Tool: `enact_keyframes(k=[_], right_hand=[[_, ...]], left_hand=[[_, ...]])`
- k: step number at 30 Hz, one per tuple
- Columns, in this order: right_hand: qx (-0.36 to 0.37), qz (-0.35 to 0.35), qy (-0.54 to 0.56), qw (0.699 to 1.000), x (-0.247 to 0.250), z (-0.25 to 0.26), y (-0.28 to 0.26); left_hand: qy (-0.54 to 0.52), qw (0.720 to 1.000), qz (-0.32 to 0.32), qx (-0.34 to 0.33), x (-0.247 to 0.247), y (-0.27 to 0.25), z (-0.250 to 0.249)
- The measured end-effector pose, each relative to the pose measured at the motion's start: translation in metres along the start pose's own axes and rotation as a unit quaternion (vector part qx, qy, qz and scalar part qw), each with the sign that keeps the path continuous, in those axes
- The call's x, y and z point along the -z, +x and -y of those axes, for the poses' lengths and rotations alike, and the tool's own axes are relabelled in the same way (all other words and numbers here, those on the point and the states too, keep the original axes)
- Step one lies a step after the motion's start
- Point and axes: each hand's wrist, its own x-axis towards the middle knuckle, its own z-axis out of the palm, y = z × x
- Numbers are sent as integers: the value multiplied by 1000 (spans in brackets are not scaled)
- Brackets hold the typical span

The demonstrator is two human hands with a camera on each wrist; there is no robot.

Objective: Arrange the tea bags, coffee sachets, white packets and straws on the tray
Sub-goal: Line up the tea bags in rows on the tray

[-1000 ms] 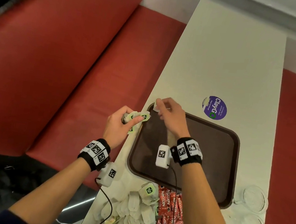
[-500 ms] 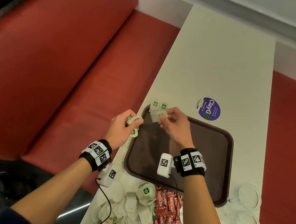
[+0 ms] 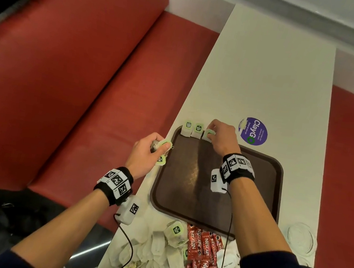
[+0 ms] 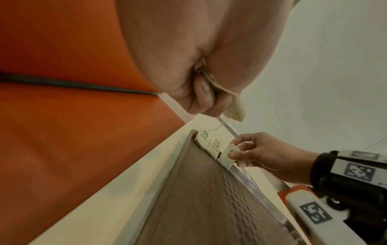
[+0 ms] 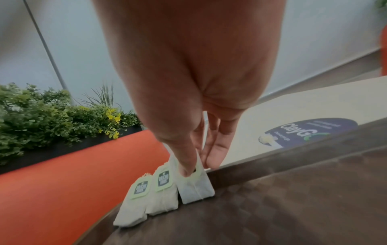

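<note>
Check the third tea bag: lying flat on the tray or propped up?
Propped up. The third tea bag leans on the tray's far rim beside two others, its tag pinched by the right hand.

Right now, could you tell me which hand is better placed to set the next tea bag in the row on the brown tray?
Right hand: it pinches the third tea bag at the brown tray's far rim; the left hand merely holds spares.

Place read as a café or canteen seating booth. Red padded bench seating (image 3: 69, 76) ran along a narrow cream tabletop (image 3: 271, 79) that carried a round "ClayGo" clean-up sticker (image 3: 253, 131). A brown plastic serving tray (image 3: 254, 191) sat on it, Nescafé sachets (image 3: 201, 256) just beside. A planter of greenery (image 5: 52, 116) backed the bench.
</note>
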Motion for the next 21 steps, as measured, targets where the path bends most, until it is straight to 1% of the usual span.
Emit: enact_keyframes(k=[5,11,15,17,19,20,21], right_hand=[[-4,-22,-6,1000,-6,4,1],[-20,-49,42,998,-13,3,-4],[-32,-48,63,996,-12,5,-7],[-22,-85,73,993,-8,9,-14],[-1,-131,115,985,-2,21,-26],[5,-126,157,979,2,30,-36],[4,-92,209,974,6,40,-48]], left_hand=[[-8,1000,1,3,0,0,0],[-11,1000,2,-2,-4,3,-4],[-22,1000,4,-7,-6,6,-11],[-25,1000,7,-14,-7,8,-15],[-29,999,9,-23,-8,10,-17],[-31,999,10,-27,-8,12,-19],[-34,999,10,-28,-9,14,-20]])
